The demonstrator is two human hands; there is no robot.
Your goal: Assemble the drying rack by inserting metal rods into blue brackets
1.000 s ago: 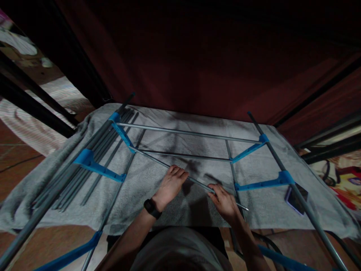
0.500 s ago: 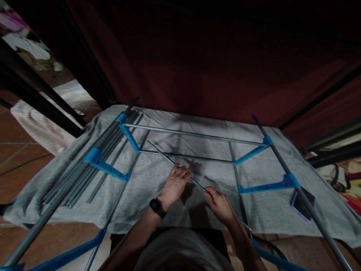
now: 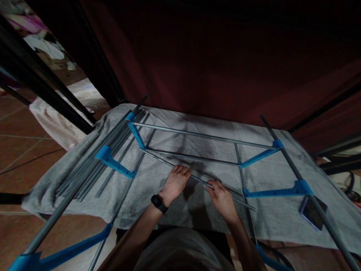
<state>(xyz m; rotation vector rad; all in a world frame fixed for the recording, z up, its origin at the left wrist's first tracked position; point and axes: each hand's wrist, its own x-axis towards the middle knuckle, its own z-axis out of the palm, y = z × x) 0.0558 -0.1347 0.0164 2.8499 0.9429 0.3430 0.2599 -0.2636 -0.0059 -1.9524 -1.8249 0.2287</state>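
A thin grey metal rod (image 3: pixel 199 180) slants across the middle of the frame, its left end high and its right end lower. My left hand (image 3: pixel 177 180), with a black watch on the wrist, is closed over the rod's middle. Further right, my right hand (image 3: pixel 222 197) grips the same rod. Around my hands stands a rack frame of grey tubes with blue plastic brackets: a left bracket (image 3: pixel 120 165) and a right bracket (image 3: pixel 276 191). Behind the held rod, an upper crossbar (image 3: pixel 203 134) and a lower crossbar (image 3: pixel 191 157) span the frame.
Several loose grey tubes (image 3: pixel 104 158) lie on the left of a grey blanket (image 3: pixel 180 210). A phone (image 3: pixel 313 211) rests at the right, partly behind a side tube. A dark red panel (image 3: pixel 197 67) rises behind the blanket.
The rod has swung to a flatter slant, its left end dropping toward the lower crossbar's left end. My right hand has shifted slightly right along with it. The view has turned slightly left.
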